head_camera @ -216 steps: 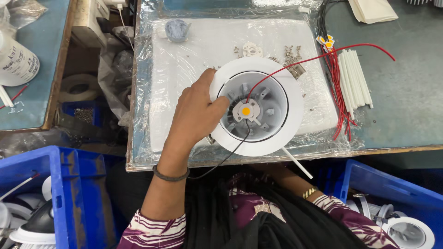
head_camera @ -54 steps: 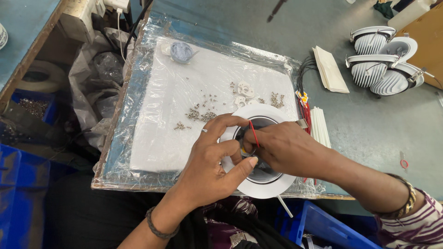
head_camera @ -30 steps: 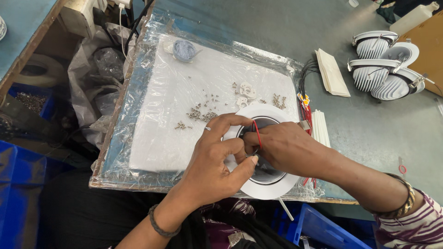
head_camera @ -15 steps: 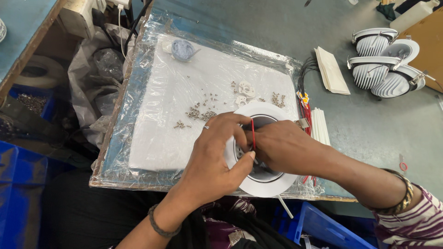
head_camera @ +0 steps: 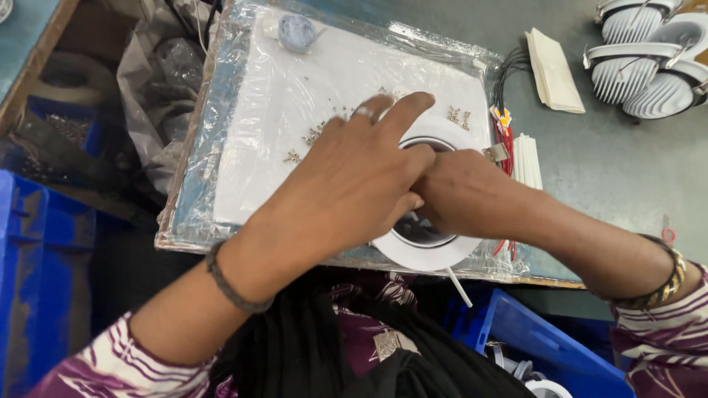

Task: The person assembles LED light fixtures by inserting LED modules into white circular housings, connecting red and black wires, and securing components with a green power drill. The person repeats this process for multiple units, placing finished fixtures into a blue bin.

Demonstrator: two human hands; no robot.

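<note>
Grey-green workbench (head_camera: 605, 169); blue bins (head_camera: 37, 273)

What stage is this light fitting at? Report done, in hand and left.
Done: three ribbed lamp bodies sit together at the table's far right. In hand: both hands, the left hand and right hand, press on the round white light fitting on the plastic-wrapped board; what they grip is hidden. Left: small screws lie loose, and red wires lie beside the fitting.
</note>
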